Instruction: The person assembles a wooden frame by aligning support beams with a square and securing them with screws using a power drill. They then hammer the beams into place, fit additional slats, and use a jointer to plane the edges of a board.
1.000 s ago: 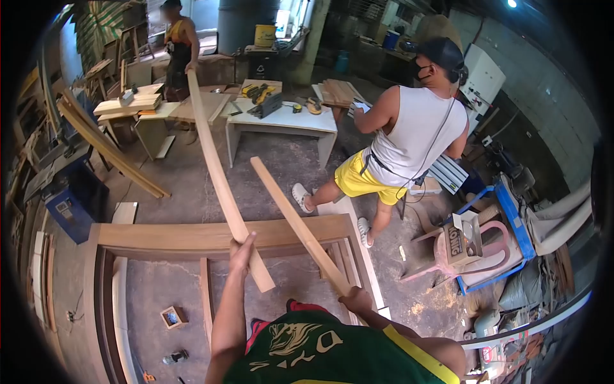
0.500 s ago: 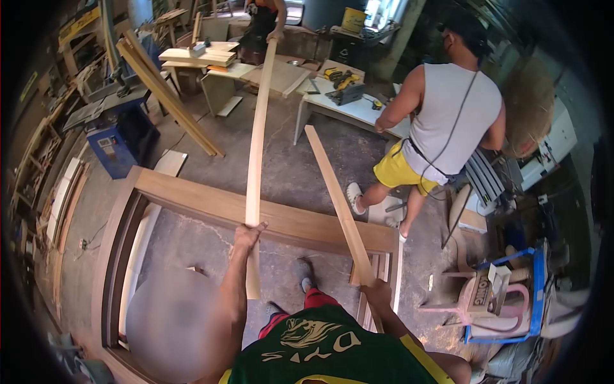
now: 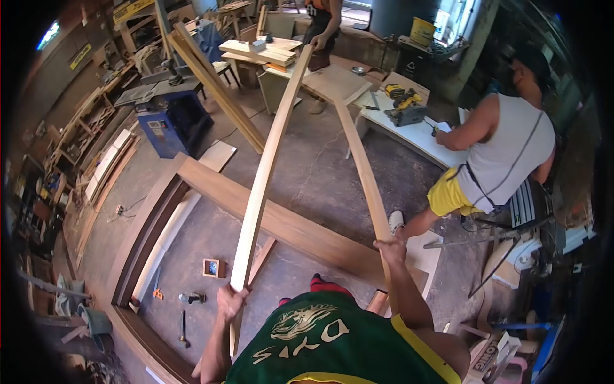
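My left hand (image 3: 231,302) is closed around a long pale wooden plank (image 3: 265,173), gripping it near its close end. The plank slants up and away, and its far end meets the hand (image 3: 318,42) of a person in dark clothing. In my right hand (image 3: 391,251) is a second wooden plank (image 3: 361,163), its far end near the board between the work tables. Both planks pass over a large brown wooden frame (image 3: 288,214) that surrounds where I stand. A small box with blue contents (image 3: 213,268) and a hammer (image 3: 183,329) lie on the floor inside it.
At right, a person in a white sleeveless shirt (image 3: 521,141) leans over a white table (image 3: 390,121) with yellow power tools (image 3: 404,102). A blue machine (image 3: 171,131) and leaning boards (image 3: 217,89) stand ahead left. A pink chair (image 3: 492,358) is at lower right.
My view has turned left, so the surroundings sit farther right. My right hand has moved forward with its plank. Both planks stay held, and the floor tools have come into view.
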`<state>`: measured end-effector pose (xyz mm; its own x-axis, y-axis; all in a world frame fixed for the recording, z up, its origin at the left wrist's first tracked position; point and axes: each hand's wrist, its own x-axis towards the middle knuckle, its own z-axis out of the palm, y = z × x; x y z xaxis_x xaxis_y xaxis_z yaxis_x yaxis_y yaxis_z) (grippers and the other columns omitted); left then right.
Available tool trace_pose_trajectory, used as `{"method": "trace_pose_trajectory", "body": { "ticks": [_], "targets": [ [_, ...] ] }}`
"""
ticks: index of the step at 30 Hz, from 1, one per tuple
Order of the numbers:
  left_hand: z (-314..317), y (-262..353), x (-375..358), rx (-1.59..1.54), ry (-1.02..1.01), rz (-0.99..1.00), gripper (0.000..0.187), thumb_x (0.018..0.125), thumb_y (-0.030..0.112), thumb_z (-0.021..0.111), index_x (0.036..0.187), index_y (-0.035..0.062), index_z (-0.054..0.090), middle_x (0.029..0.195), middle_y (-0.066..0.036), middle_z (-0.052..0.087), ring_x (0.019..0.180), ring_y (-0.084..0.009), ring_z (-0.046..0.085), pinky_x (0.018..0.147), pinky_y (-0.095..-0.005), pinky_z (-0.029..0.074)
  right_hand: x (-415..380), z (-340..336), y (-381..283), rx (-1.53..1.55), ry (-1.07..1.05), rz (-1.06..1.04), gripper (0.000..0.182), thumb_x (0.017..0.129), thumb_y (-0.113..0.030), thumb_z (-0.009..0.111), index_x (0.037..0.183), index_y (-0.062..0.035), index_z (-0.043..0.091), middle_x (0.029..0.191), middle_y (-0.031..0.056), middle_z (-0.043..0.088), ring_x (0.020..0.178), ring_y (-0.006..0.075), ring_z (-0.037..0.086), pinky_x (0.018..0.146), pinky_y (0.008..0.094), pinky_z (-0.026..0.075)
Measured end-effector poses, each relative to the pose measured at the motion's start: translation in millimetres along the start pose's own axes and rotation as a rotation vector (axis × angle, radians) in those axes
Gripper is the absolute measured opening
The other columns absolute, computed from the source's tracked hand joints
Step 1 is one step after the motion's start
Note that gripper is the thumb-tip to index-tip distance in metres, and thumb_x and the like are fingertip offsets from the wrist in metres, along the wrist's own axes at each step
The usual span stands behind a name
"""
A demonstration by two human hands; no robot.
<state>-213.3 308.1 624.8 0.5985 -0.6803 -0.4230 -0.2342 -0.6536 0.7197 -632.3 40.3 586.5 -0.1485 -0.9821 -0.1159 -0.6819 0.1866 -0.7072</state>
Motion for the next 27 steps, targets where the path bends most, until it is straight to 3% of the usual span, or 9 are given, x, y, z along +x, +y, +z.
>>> {"method": "trace_pose_trajectory", "body": {
  "ticks": [6, 8, 11, 16, 25, 27],
  "targets": [
    [16, -13, -66, -0.041, 0.044, -0.087, 0.04, 0.073, 0.028, 0.078, 0.091, -0.0066, 0.069, 0.066, -0.01, 0.066, 0.062, -0.0172, 0.065, 0.059, -0.0354, 0.052, 100, 14, -34, 0.043, -0.077, 0.015, 0.039, 0.066, -0.03, 0.082, 0.087, 0.0017, 0.075, 0.081, 0.0155, 0.074, 0.076, 0.0256, 0.071, 0.074, 0.037, 0.053],
    [21, -9, -82, 0.007, 0.082, -0.094, 0.041, 0.071, 0.026, 0.078, 0.096, -0.0057, 0.067, 0.068, -0.011, 0.066, 0.061, -0.0201, 0.064, 0.061, -0.0366, 0.052, 140, 30, -24, 0.195, -0.073, -0.045, 0.033, 0.066, -0.024, 0.086, 0.082, 0.0024, 0.075, 0.072, 0.0079, 0.069, 0.069, 0.0173, 0.063, 0.065, 0.034, 0.049],
    [32, -12, -100, 0.033, 0.244, -0.017, 0.042, 0.07, 0.025, 0.077, 0.097, -0.0054, 0.067, 0.069, -0.014, 0.067, 0.063, -0.0241, 0.066, 0.066, -0.0378, 0.053, 170, 26, -48, 0.184, -0.063, -0.028, 0.029, 0.067, -0.02, 0.085, 0.08, 0.0026, 0.074, 0.074, 0.006, 0.068, 0.07, 0.0165, 0.062, 0.066, 0.0334, 0.048],
    [37, 16, -130, 0.084, 0.304, -0.184, 0.046, 0.068, 0.024, 0.077, 0.102, -0.0064, 0.068, 0.083, -0.02, 0.073, 0.078, -0.0273, 0.073, 0.078, -0.0367, 0.056, 205, 16, -89, 0.26, -0.111, -0.01, 0.032, 0.066, -0.02, 0.087, 0.083, 0.0035, 0.073, 0.08, 0.0094, 0.069, 0.073, 0.018, 0.064, 0.068, 0.0338, 0.048],
    [33, 3, -152, 0.077, 0.349, -0.32, 0.04, 0.067, 0.022, 0.075, 0.097, -0.0051, 0.07, 0.08, -0.021, 0.072, 0.079, -0.0268, 0.074, 0.075, -0.0372, 0.055, 282, 39, -128, 0.292, -0.17, -0.085, 0.038, 0.07, -0.025, 0.085, 0.089, 0.0052, 0.073, 0.085, 0.0119, 0.07, 0.077, 0.0212, 0.066, 0.071, 0.0352, 0.05],
    [35, -17, -153, 0.088, 0.349, -0.319, 0.044, 0.068, 0.025, 0.075, 0.1, -0.0049, 0.07, 0.081, -0.022, 0.072, 0.078, -0.0295, 0.073, 0.077, -0.0382, 0.056, 308, 52, -145, 0.117, -0.15, -0.117, 0.041, 0.069, -0.028, 0.085, 0.09, 0.0058, 0.073, 0.086, 0.0126, 0.071, 0.079, 0.0216, 0.066, 0.073, 0.0369, 0.051]
  ]
}}
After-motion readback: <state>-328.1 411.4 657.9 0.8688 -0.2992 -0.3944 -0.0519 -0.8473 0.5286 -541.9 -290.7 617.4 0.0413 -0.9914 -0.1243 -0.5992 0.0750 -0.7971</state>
